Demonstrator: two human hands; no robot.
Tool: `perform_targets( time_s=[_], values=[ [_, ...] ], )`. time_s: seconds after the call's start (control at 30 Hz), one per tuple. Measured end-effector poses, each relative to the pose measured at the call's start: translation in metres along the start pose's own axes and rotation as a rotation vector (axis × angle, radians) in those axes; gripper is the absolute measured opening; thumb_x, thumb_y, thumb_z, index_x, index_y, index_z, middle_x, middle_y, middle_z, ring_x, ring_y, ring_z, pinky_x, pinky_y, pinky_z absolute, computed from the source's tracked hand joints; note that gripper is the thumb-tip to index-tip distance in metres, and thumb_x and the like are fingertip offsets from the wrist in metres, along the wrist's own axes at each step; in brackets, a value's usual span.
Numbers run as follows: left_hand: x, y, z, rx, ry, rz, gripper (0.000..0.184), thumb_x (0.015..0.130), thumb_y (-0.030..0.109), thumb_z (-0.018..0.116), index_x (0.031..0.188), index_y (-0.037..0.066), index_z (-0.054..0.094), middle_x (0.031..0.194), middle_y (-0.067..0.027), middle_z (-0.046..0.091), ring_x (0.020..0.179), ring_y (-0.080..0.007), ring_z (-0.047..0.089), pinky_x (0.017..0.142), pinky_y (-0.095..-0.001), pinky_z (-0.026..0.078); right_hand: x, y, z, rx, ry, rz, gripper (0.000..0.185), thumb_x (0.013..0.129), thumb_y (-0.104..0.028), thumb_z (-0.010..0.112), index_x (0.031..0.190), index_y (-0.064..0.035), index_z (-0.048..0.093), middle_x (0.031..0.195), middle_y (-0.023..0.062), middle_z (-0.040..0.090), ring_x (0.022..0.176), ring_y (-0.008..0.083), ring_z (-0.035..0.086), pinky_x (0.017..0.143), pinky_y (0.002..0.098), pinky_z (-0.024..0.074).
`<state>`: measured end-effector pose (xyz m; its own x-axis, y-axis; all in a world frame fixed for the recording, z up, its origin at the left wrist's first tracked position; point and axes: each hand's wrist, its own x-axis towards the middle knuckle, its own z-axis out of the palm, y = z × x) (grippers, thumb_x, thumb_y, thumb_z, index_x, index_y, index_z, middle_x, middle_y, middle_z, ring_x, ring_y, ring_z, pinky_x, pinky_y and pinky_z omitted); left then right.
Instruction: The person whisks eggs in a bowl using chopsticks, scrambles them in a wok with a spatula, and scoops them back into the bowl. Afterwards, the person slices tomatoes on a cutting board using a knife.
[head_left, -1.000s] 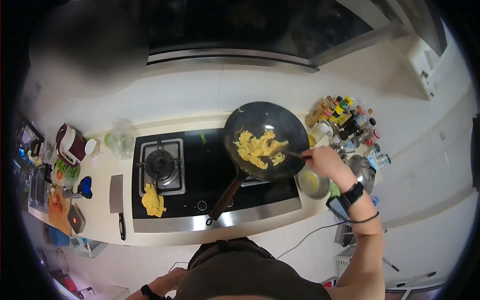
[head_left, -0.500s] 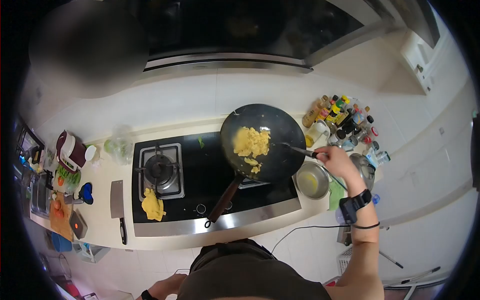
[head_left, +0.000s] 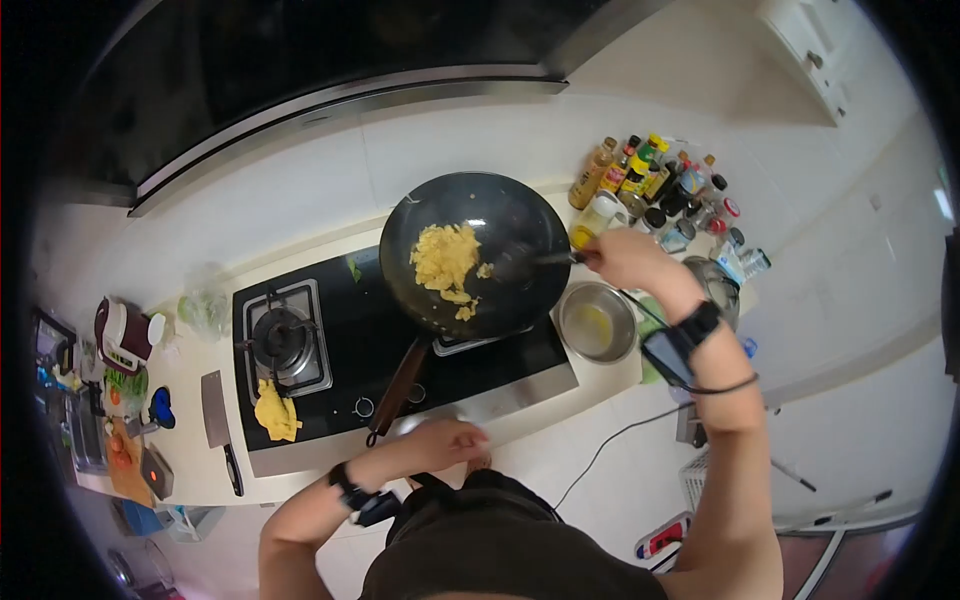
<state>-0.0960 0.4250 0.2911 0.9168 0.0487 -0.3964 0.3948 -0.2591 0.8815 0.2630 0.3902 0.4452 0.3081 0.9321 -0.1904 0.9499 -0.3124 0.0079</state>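
Observation:
My right hand (head_left: 632,262) is closed round the handle of a spatula (head_left: 556,259), whose dark, blurred blade reaches into the wok. The black wok (head_left: 512,205) sits over the right burner, its wooden handle (head_left: 398,390) pointing toward me. Scrambled egg (head_left: 445,260) lies heaped on the left side of the wok, with small pieces apart from the heap. Just beyond the stove's front edge, near the end of the wok handle, my left hand (head_left: 445,445) hovers with loosely bent fingers and holds nothing visible. A steel bowl (head_left: 598,322) with yellow residue stands below my right hand.
Seasoning bottles (head_left: 640,170) crowd the back right corner, beside an oil jug (head_left: 598,215). On the left are a bare gas burner (head_left: 280,338), a yellow cloth (head_left: 275,412) and a cleaver (head_left: 215,410). A cable (head_left: 610,440) hangs by my right arm.
My left hand has risen from beside my body to the stove's front edge. My right hand has drawn the spatula toward the wok's right side. The camera view has shifted and tilted.

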Motion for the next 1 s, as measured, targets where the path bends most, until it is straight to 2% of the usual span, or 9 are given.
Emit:
perform_targets(
  time_s=[0.1,0.2,0.37,0.5,0.6,0.67,0.8,0.93,1.0],
  values=[
    [0.102,-0.03,0.043,-0.36,-0.111,0.171,0.043,0.098,0.03,0.061,0.134,0.008,0.055,0.109,-0.0077,0.065,0.094,-0.0159,0.063,0.08,-0.0297,0.053,-0.014,0.017,-0.02,0.099,-0.183,-0.105,0.026,0.083,-0.02,0.065,0.106,-0.01,0.074,0.096,0.0185,0.072,0.093,0.0362,0.068,0.083,0.0458,0.0535],
    [0.173,-0.024,0.07,-0.577,-0.159,-0.007,0.05,0.098,0.032,0.062,0.138,0.005,0.049,0.113,-0.0087,0.06,0.093,-0.0168,0.063,0.077,-0.029,0.054,0.003,0.005,0.034,0.257,-0.233,-0.272,0.032,0.088,-0.022,0.064,0.117,-0.0095,0.07,0.105,0.0206,0.07,0.099,0.0377,0.067,0.086,0.0437,0.0524],
    [0.261,-0.031,0.1,-0.69,0.108,-0.109,0.062,0.097,0.038,0.062,0.141,0.001,0.039,0.124,-0.013,0.055,0.096,-0.0211,0.065,0.075,-0.0335,0.058,0.039,-0.013,0.09,0.662,0.123,-0.183,0.034,0.092,-0.021,0.063,0.123,-0.0071,0.065,0.111,0.0221,0.068,0.103,0.0383,0.065,0.088,0.0423,0.0516],
    [0.295,-0.017,0.113,-0.846,0.183,-0.161,0.064,0.097,0.039,0.062,0.144,0.003,0.035,0.126,-0.0143,0.054,0.1,-0.025,0.065,0.074,-0.0377,0.059,0.007,0.031,0.022,0.648,-0.072,-0.136,0.036,0.091,-0.017,0.062,0.126,-0.0091,0.064,0.11,0.0212,0.069,0.101,0.0381,0.065,0.087,0.0419,0.0521],
    [0.317,-0.009,0.121,-0.975,0.288,-0.16,0.058,0.096,0.037,0.064,0.137,0.005,0.04,0.126,-0.0137,0.052,0.099,-0.0272,0.067,0.073,-0.0418,0.061,-0.004,0.04,0.002,0.207,-0.127,-0.152,0.038,0.089,-0.015,0.063,0.128,-0.013,0.064,0.104,0.0187,0.071,0.096,0.0355,0.067,0.084,0.0422,0.0532],
    [0.329,-0.012,0.121,-1.131,0.406,-0.141,0.05,0.095,0.033,0.067,0.129,0.005,0.043,0.118,-0.0125,0.054,0.093,-0.0271,0.068,0.071,-0.0447,0.063,0.0,0.022,0.011,-0.104,-0.003,-0.087,0.038,0.086,-0.013,0.065,0.124,-0.0168,0.067,0.097,0.0151,0.072,0.092,0.0319,0.069,0.08,0.0422,0.0545],
    [0.355,-0.027,0.121,-1.212,0.512,-0.155,0.032,0.095,0.027,0.065,0.113,0.006,0.049,0.111,-0.0121,0.057,0.086,-0.0247,0.069,0.055,-0.0364,0.061,0.05,-0.004,0.057,-0.083,0.314,-0.219,0.036,0.085,-0.01,0.065,0.119,-0.0204,0.07,0.094,0.013,0.072,0.09,0.0288,0.07,0.072,0.0426,0.0552],
    [0.338,-0.021,0.109,-0.99,0.552,-0.122,0.018,0.092,0.014,0.065,0.097,-0.001,0.055,0.091,-0.01,0.06,0.086,-0.0217,0.069,0.063,-0.0378,0.064,0.04,0.011,0.031,-0.046,0.321,-0.226,0.034,0.088,-0.017,0.065,0.122,-0.0208,0.067,0.09,0.0122,0.071,0.086,0.0331,0.068,0.071,0.0452,0.0539],
    [0.326,-0.016,0.105,-0.918,0.57,-0.084,0.014,0.091,0.011,0.065,0.091,-0.001,0.056,0.087,-0.0096,0.061,0.082,-0.0208,0.069,0.062,-0.0358,0.064,0.018,0.021,0.004,-0.127,0.084,-0.142,0.037,0.089,-0.016,0.061,0.125,-0.0209,0.064,0.095,0.0161,0.071,0.091,0.0314,0.069,0.075,0.0448,0.0545]
  ],
)
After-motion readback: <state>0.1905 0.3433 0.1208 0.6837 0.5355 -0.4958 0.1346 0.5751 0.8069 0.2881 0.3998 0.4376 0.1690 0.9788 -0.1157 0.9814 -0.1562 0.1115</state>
